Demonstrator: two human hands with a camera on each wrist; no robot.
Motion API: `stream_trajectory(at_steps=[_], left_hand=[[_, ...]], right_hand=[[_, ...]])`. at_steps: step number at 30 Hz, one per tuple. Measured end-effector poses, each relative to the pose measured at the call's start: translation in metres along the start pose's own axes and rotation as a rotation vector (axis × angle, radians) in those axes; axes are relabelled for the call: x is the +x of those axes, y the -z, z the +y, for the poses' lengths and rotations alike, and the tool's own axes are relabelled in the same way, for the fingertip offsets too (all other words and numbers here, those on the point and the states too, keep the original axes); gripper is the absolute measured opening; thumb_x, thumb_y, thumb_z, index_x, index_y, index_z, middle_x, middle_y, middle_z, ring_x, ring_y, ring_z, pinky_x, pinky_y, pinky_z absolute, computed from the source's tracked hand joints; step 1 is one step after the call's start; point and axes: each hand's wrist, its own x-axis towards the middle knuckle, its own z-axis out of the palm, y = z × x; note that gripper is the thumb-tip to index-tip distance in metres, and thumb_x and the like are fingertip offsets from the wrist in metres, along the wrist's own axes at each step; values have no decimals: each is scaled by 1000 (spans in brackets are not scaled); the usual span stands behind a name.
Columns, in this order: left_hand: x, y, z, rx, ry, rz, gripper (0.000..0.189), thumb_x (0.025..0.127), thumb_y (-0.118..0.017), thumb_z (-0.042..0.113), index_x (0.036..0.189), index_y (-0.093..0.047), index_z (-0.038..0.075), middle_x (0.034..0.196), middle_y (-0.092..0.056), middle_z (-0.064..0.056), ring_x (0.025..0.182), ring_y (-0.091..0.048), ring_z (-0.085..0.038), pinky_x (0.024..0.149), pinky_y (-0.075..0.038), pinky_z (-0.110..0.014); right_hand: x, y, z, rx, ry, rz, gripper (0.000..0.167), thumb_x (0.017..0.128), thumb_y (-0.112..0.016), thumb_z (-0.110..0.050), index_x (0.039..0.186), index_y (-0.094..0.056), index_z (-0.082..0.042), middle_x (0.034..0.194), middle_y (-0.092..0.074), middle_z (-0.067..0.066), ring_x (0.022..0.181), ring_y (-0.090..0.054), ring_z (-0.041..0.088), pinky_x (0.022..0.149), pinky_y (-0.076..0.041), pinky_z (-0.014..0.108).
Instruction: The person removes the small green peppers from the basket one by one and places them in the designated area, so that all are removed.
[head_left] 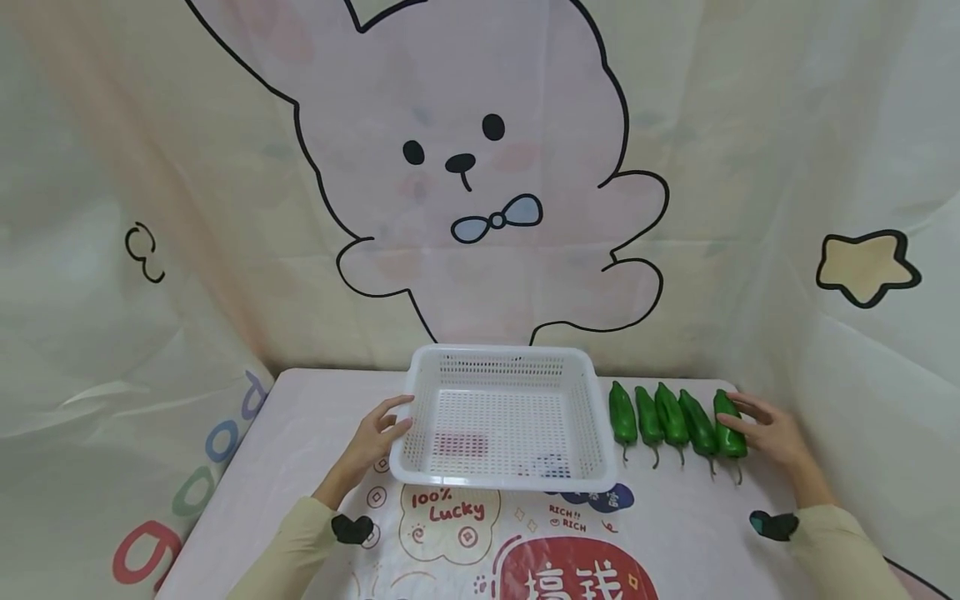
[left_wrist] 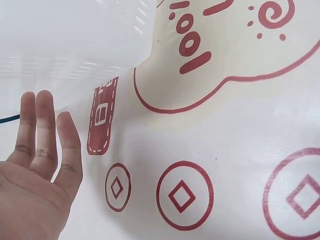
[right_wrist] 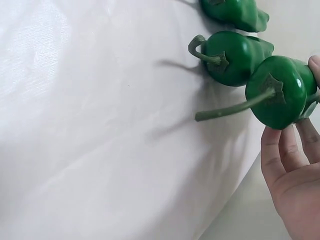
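Observation:
A white perforated plastic basket (head_left: 604,454) stands at the middle of the table. At its left side is my left hand (head_left: 370,440), its fingers fairly straight and touching the wall; the left wrist view shows these fingers (left_wrist: 45,130) against the basket's side (left_wrist: 75,40). My right hand (head_left: 776,435) grips the rightmost green pepper (head_left: 729,427) between thumb and fingers. From the right wrist, that pepper (right_wrist: 280,95) appears stem-end first, with fingers beneath it. Several more green peppers (head_left: 671,417) lie in a row between it and the basket, stems toward me.
The table (head_left: 697,542) has a white printed cover with red lettering and coin drawings. Behind it hangs a curtain (head_left: 480,283) with a cartoon animal, and more cloth (head_left: 885,375) closes off both sides.

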Motion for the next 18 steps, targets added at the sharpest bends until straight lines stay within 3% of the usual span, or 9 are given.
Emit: stream_trajectory(at_steps=[8, 11, 14, 18], left_hand=[[1, -1, 0, 25, -7, 3, 50, 101, -67, 23, 148, -51, 19, 125, -59, -21, 101, -65, -33, 76, -59, -45], [0, -2, 1, 40, -15, 1, 51, 101, -67, 23, 149, -49, 18, 126, -58, -21, 102, -65, -33, 76, -59, -45], [0, -2, 2, 38, -5, 6, 50, 101, -66, 22, 148, -50, 20, 127, -58, -20, 101, -65, -33, 77, -59, -45], [0, -2, 1, 39, -3, 15, 49, 101, -66, 20, 148, -51, 21, 127, -58, -20, 101, -65, -33, 77, -59, -45]], right_hand=[[9, 0, 11, -50, -49, 53, 80, 95, -72, -44, 149, -42, 6, 154, -29, 37, 136, -30, 58, 71, -46, 15], [11, 0, 15, -72, -64, 77, 80, 95, -71, -44, 149, -41, 7, 153, -30, 37, 136, -29, 58, 87, -54, 38], [12, -1, 16, -73, -59, 87, 80, 96, -71, -44, 148, -42, 8, 152, -30, 38, 136, -29, 59, 98, -43, 65], [14, -2, 17, -90, -17, 87, 75, 96, -71, -39, 145, -45, 11, 149, -34, 39, 134, -32, 60, 98, -36, 72]])
